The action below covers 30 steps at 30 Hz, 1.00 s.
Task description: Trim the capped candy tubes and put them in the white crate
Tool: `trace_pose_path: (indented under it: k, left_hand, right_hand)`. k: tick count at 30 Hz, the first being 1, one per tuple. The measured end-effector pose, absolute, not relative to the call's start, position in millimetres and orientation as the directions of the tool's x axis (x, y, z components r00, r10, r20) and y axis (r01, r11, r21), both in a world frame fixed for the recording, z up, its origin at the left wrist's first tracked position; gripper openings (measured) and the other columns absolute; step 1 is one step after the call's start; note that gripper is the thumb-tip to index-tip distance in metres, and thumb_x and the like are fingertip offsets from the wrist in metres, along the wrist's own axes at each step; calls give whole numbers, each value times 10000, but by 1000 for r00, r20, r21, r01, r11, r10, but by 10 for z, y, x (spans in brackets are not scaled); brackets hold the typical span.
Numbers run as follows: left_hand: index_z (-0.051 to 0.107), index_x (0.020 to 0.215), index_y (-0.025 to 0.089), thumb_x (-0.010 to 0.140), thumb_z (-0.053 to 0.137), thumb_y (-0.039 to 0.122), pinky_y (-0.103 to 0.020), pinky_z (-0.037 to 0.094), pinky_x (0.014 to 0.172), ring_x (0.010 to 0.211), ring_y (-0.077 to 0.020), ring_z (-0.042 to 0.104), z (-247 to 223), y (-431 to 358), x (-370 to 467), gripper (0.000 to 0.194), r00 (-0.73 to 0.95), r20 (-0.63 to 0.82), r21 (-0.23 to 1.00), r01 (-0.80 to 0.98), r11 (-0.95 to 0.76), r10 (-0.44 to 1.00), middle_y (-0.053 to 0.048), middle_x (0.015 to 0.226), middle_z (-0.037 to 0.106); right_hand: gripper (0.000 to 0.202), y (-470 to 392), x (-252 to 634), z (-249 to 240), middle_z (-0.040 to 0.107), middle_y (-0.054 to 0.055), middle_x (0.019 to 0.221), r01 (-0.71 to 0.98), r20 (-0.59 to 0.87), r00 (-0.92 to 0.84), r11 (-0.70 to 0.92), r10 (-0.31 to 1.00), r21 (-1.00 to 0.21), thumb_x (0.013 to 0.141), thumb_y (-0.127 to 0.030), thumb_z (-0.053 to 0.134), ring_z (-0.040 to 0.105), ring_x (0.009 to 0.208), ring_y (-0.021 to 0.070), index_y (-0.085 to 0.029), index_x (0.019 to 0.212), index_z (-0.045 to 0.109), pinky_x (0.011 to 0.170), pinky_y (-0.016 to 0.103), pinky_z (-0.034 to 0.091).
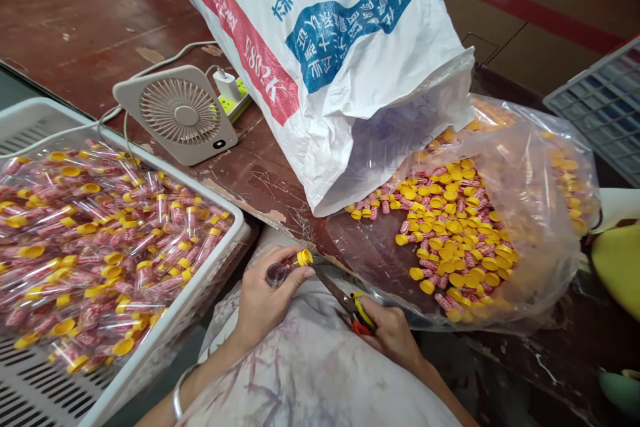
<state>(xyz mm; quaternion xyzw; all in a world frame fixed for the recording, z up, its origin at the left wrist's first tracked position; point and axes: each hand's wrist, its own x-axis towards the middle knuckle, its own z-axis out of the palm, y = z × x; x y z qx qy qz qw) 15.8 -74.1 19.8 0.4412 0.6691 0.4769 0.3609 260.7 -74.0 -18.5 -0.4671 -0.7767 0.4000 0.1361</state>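
Observation:
My left hand (265, 293) is closed around a small clear tube (276, 273), whose dark round end shows between the fingers. A yellow cap (305, 257) sits at my left thumb and fingertips. In my right hand (395, 337) are long-nosed pliers (340, 295) with yellow and red handles; their narrow tips reach the cap by my left thumb. Whether the tips grip the cap I cannot tell. Both hands are above my lap. To the right, many small yellow-capped pieces with red-and-white wrapping (450, 240) lie in a clear plastic bag (540, 213).
On the left, a white plastic basket (240, 223) holds many yellow-capped clear tubes (145, 233). A small fan (187, 113) stands beside a power strip (235, 103) with a cable. A large printed woven sack (320, 113) lies open-mouthed across the worn brown table (245, 167).

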Motion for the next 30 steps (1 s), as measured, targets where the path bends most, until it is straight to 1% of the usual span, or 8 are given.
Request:
trace_pose_path:
  k: [3, 5, 9, 12, 15, 19, 24, 30]
  left_hand:
    - [750, 854, 180, 713, 801, 391, -233, 483, 614, 654, -150, 620, 168, -757, 148, 259, -408, -130, 952, 203, 229, 904, -3, 750, 710]
    - [741, 849, 178, 712, 807, 392, -232, 482, 616, 661, -151, 617, 157, -768, 129, 263, -425, -157, 948, 187, 256, 891, -1, 749, 701]
    - [755, 981, 194, 777, 763, 392, -256, 488, 750, 823, -178, 640, 193, -752, 120, 284, -329, -117, 963, 194, 188, 937, -25, 897, 710]
    - [747, 1098, 198, 829, 716, 405, -280, 481, 823, 953, -215, 647, 227, -723, 129, 342, -203, -104, 978, 156, 137, 974, -54, 984, 713]
    - [740, 1145, 188, 850, 694, 428, -296, 474, 842, 995, -237, 642, 230, -712, 125, 382, -148, -119, 982, 126, 138, 982, -72, 1007, 712]
    - [737, 1167, 179, 837, 703, 462, -321, 474, 885, 984, -247, 645, 215, -722, 117, 436, -83, -138, 987, 76, 144, 987, -87, 1039, 726]
    - [750, 1120, 171, 810, 720, 497, -334, 491, 909, 1012, -266, 665, 234, -712, 140, 450, -50, -174, 983, 49, 177, 983, -107, 1087, 740]
    - [756, 1061, 171, 811, 712, 455, -318, 520, 861, 961, -251, 686, 250, -709, 162, 381, -47, -184, 981, 57, 186, 982, -97, 1061, 754]
  right_hand:
    - [408, -807, 2591, -191, 401, -50, 593, 625, -260, -312, -9, 914, -781, 922, -549, 552, 356, 542, 109, -202, 710, 520, 484, 207, 293]
    - [444, -821, 2605, -160, 390, -47, 592, 621, -255, -218, -68, 942, -781, 922, -590, 534, 360, 549, 116, -203, 705, 519, 485, 207, 312]
    - [400, -777, 2662, -82, 378, -66, 562, 692, -147, -295, 105, 944, -714, 891, -571, 594, 340, 513, 112, -215, 735, 502, 482, 217, 301]
    - [343, -706, 2681, -44, 454, -62, 562, 712, -79, -446, 299, 892, -636, 901, -540, 580, 380, 488, 119, -223, 796, 506, 485, 228, 304]
    - [315, -630, 2661, 2, 530, -34, 621, 707, -42, -523, 406, 851, -580, 914, -524, 545, 454, 518, 135, -223, 833, 492, 499, 233, 326]
    - [314, -555, 2611, 84, 570, -4, 707, 712, -67, -569, 450, 820, -539, 888, -517, 555, 500, 572, 148, -227, 821, 454, 512, 239, 339]
    - [301, -523, 2591, 125, 546, -14, 680, 729, -105, -586, 466, 803, -502, 904, -511, 524, 478, 550, 145, -223, 842, 460, 509, 240, 335]
    - [318, -545, 2598, 88, 531, -26, 636, 724, -56, -575, 476, 816, -499, 921, -533, 503, 469, 523, 142, -226, 843, 477, 491, 245, 302]
